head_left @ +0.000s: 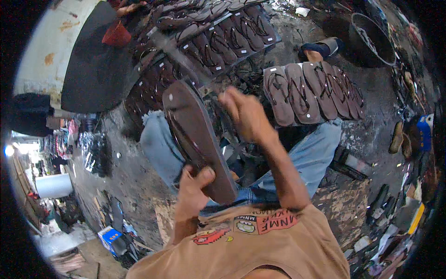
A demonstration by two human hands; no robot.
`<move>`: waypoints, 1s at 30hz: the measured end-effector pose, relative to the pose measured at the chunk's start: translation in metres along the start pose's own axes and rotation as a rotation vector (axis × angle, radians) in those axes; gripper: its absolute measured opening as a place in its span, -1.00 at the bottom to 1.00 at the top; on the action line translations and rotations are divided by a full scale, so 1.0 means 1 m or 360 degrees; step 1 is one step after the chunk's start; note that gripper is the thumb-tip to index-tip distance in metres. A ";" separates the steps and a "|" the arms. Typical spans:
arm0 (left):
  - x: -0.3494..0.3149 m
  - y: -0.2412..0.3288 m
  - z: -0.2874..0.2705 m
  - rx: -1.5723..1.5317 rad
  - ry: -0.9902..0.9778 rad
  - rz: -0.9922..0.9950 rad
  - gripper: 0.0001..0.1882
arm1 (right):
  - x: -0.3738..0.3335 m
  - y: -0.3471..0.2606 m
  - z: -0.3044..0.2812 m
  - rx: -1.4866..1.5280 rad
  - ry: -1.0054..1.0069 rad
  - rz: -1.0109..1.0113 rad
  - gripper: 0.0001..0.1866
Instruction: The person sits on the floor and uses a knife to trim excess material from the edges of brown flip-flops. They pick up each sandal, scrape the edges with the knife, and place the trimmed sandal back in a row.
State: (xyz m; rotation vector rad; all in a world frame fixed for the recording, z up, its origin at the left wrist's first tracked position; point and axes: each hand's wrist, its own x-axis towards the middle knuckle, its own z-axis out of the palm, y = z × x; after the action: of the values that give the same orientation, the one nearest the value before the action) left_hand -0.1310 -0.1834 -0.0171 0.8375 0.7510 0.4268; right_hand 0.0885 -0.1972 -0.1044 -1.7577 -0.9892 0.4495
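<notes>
My left hand [193,190] grips a dark brown flip-flop [200,130] near one end, its thumb on the upper face. The flip-flop is tilted up above my left knee, its glossy strap facing left. Closed in a fist, my right hand [248,116] is raised just right of the flip-flop and apart from it. A long-handled tool [179,53], smeared by motion, stretches from this fist toward the upper left. It looks like a hammer, though its head is indistinct.
Brown flip-flops stand packed in rows [309,93] beyond my right knee, with more rows [227,44] farther off. A black sheet [90,69] and red container [117,35] lie far left, near another person's hand [131,9]. A dark bucket [371,39] stands far right. Scraps litter the right side.
</notes>
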 end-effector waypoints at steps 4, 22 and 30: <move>0.002 0.001 -0.004 0.0338 -0.0171 -0.0151 -0.53 | 0.035 0.010 -0.036 -0.0093 0.0413 0.0152 -0.56; 0.032 0.032 -0.008 0.0045 -0.0048 -0.0270 -0.59 | -0.286 -0.043 -0.069 0.0023 -0.0324 0.0318 -0.65; 0.034 0.026 -0.004 0.0108 -0.0066 -0.0208 -0.58 | -0.242 -0.038 -0.058 -0.0005 -0.0452 0.0749 -0.68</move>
State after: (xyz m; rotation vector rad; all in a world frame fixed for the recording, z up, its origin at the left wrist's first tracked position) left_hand -0.1124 -0.1449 -0.0120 0.8530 0.7801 0.2675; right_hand -0.0301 -0.4185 -0.0820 -1.9651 -0.7577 1.0178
